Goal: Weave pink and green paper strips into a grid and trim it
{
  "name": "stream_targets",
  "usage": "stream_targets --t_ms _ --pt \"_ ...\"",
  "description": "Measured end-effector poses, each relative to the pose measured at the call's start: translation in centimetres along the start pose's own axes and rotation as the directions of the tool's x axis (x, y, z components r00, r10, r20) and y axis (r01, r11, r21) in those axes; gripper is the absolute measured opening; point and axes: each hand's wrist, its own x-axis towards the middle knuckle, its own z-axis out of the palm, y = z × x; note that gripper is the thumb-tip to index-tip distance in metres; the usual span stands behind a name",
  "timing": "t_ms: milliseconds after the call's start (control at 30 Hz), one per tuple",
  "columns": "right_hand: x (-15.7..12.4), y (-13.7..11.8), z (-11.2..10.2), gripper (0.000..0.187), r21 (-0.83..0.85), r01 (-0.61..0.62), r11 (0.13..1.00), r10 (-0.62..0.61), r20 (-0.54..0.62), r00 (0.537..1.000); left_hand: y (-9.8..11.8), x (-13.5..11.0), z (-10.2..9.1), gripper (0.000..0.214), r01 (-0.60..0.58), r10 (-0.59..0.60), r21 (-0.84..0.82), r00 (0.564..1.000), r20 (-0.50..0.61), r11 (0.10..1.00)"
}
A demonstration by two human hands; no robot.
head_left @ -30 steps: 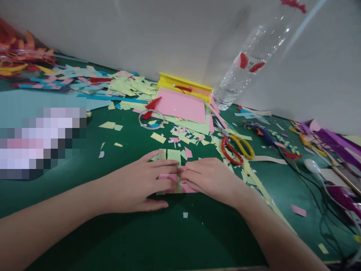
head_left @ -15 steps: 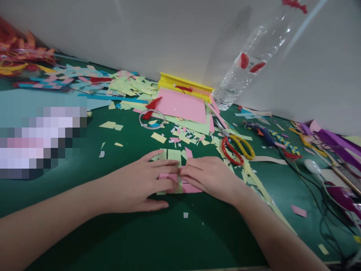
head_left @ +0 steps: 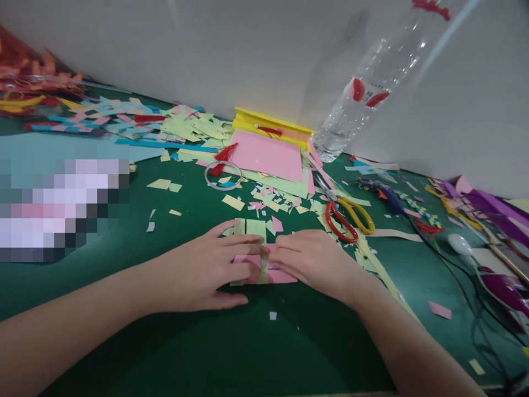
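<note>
In the middle of the table, pale green paper strips [head_left: 256, 227] cross pink paper strips [head_left: 283, 277]. My left hand [head_left: 202, 270] lies over their left part, fingers spread and pressing them down. My right hand [head_left: 316, 259] is at the right side, its fingers bent and drawn together on a pink strip. Its fingertips touch the crossing beside my left fingers. The hands hide much of the strips, so how they pass over and under cannot be made out.
Behind the hands lie paper scraps [head_left: 233, 202], a clear ring [head_left: 223, 175] and a pink sheet [head_left: 266, 154]. Scissors [head_left: 342, 216] with red and yellow handles rest to the right. A plastic bottle [head_left: 363, 99] stands against the wall. A cable [head_left: 438, 248] runs down the right side.
My right fingers have shifted very slightly to the right along the pink strip. My left hand stays in place on the strips.
</note>
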Motion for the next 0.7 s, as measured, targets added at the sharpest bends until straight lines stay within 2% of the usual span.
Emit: stream_targets --t_ms 133,300,500,700 --pt "0.07 0.0 -0.07 0.019 0.035 -0.057 0.998 0.06 -0.092 0.994 -0.01 -0.03 0.1 0.025 0.011 -0.011 0.003 1.0 0.006 1.0" --pt "0.61 -0.34 0.52 0.014 -0.008 -0.027 1.0 0.027 0.055 0.998 -0.03 0.03 0.03 0.026 0.01 -0.01 0.008 1.0 0.013 1.0" --pt "0.48 -0.25 0.15 0.016 -0.029 -0.02 0.999 0.024 0.131 0.991 -0.1 -0.03 0.04 0.026 -0.002 0.002 0.008 1.0 -0.005 1.0" --pt "0.18 0.09 -0.35 0.022 0.102 -0.138 0.985 0.141 -0.017 0.99 -0.08 -0.11 0.05 0.024 0.022 -0.022 0.0 1.0 0.015 1.0"
